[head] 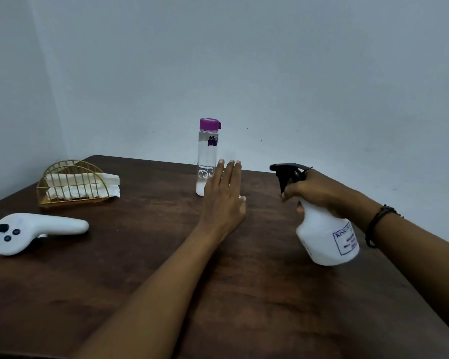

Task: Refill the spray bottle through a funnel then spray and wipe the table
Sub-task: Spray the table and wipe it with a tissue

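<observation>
My right hand (314, 191) grips the neck of a white spray bottle (327, 237) with a black trigger head, held tilted above the dark wooden table (140, 268) with the nozzle pointing left. My left hand (224, 200) lies flat on the table's middle, fingers straight and together; a bit of white shows under its right edge, too little to identify. Just behind the left hand stands a clear water bottle (207, 156) with a purple cap, upright and closed. No funnel is in view.
A gold wire holder with white paper napkins (75, 185) stands at the table's back left. A white handheld controller (34, 233) lies at the left edge. The table sits in a corner of pale walls.
</observation>
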`<action>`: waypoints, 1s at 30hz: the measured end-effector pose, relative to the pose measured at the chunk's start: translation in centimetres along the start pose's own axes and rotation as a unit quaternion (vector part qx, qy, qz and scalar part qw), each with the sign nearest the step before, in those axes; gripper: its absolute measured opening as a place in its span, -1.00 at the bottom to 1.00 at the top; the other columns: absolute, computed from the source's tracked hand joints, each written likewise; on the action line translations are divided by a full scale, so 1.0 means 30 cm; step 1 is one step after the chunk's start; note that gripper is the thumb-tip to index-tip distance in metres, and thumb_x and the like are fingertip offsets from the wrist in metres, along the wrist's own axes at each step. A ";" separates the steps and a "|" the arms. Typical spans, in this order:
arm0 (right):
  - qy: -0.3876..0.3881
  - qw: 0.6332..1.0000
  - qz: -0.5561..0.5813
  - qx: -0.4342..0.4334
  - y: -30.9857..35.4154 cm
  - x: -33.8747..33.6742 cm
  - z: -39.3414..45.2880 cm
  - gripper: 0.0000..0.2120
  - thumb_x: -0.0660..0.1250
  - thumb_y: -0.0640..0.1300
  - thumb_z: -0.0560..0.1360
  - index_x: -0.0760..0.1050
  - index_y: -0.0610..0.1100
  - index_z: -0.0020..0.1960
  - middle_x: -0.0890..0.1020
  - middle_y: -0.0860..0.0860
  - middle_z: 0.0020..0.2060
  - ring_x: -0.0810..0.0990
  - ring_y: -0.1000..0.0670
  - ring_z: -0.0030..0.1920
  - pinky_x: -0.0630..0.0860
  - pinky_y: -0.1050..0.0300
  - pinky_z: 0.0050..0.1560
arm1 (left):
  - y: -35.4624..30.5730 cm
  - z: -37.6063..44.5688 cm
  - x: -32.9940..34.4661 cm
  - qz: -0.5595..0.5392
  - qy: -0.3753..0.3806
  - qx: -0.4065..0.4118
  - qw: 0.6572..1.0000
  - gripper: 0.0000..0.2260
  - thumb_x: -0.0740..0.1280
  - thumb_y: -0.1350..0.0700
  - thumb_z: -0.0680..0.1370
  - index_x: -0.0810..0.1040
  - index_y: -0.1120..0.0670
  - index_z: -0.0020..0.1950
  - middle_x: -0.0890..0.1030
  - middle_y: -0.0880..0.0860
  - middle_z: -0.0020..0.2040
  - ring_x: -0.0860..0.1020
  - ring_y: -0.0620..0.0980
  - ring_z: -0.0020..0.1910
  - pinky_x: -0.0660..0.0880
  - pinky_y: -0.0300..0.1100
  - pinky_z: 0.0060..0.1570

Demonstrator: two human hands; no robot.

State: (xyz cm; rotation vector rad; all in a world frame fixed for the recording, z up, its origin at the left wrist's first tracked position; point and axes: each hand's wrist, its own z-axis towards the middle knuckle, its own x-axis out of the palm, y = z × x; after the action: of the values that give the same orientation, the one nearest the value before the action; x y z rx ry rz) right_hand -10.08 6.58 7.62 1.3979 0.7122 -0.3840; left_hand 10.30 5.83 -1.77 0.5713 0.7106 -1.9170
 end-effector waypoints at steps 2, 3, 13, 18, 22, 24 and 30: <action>-0.049 0.997 0.049 -0.015 -0.016 0.001 0.020 -0.50 0.40 -0.24 0.40 0.55 0.24 0.20 0.63 -0.11 -0.03 0.61 -0.07 -0.37 0.57 0.05 -0.27 | 0.000 0.001 0.002 -0.002 0.001 0.001 1.000 -0.33 0.37 0.14 0.47 0.22 0.22 0.54 0.31 0.19 0.53 0.15 0.21 0.56 0.23 0.12 0.47; -0.074 0.994 0.073 -0.016 -0.025 0.004 0.029 -0.56 0.40 -0.21 0.38 0.57 0.18 0.17 0.66 -0.11 -0.03 0.62 -0.07 -0.36 0.58 0.00 -0.23 | 0.000 0.001 0.003 -0.004 0.001 0.002 1.000 -0.33 0.37 0.14 0.47 0.22 0.23 0.54 0.32 0.19 0.52 0.16 0.21 0.56 0.23 0.12 0.47; -0.281 0.937 0.203 -0.040 -0.090 0.055 0.072 -0.89 0.40 -0.16 0.45 0.62 -0.19 -0.07 0.66 -0.12 -0.23 0.61 -0.08 -0.32 0.54 0.22 -0.36 | 0.005 0.003 0.020 -0.005 -0.015 0.009 1.000 -0.39 0.39 0.11 0.45 0.34 0.24 0.47 0.44 0.19 0.43 0.26 0.22 0.51 0.35 0.07 0.35; -0.330 0.930 0.156 -0.048 -0.100 0.075 0.087 -0.69 0.42 0.02 0.49 0.57 -0.26 -0.16 0.64 -0.13 -0.35 0.57 -0.01 -0.39 0.46 0.15 -0.32 | -0.003 0.002 0.022 -0.022 -0.009 0.004 1.000 -0.45 0.41 0.11 0.46 0.42 0.23 0.41 0.48 0.20 0.39 0.32 0.22 0.48 0.38 0.11 0.32; -0.350 0.926 0.119 -0.073 -0.110 0.087 0.081 -0.64 0.44 0.10 0.48 0.52 -0.16 0.07 0.61 0.00 -0.18 0.53 0.19 -0.28 0.37 0.32 -0.30 | 0.000 -0.006 0.017 -0.028 0.000 -0.008 1.000 -0.58 0.40 0.09 0.47 0.54 0.20 0.30 0.60 0.19 0.23 0.47 0.20 0.34 0.46 0.07 0.23; -0.368 0.918 0.118 -0.088 -0.131 0.096 0.067 -0.49 0.49 0.12 0.43 0.43 -0.09 0.25 0.57 0.06 -0.05 0.54 0.20 -0.15 0.40 0.33 -0.18 | -0.002 -0.008 0.005 -0.034 0.004 -0.012 0.999 -0.68 0.37 0.07 0.50 0.59 0.17 0.20 0.65 0.16 0.09 0.55 0.16 0.17 0.53 0.02 0.11; -0.538 0.801 0.053 -0.257 -0.169 0.152 -0.020 -0.46 0.42 0.07 0.42 0.36 -0.25 0.21 0.41 -0.17 0.07 0.45 -0.18 0.02 0.43 -0.04 0.01 | -0.016 -0.005 -0.032 -0.069 -0.014 -0.025 0.997 -0.79 0.32 0.05 0.56 0.65 0.12 0.08 0.68 0.10 -0.04 0.57 0.01 -0.03 0.54 -0.18 -0.10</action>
State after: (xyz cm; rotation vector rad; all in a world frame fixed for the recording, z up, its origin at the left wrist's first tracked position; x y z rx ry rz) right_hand -10.06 7.10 0.79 0.5144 -0.2181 -0.7374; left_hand 10.29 6.69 -1.13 0.4726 0.7960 -2.0252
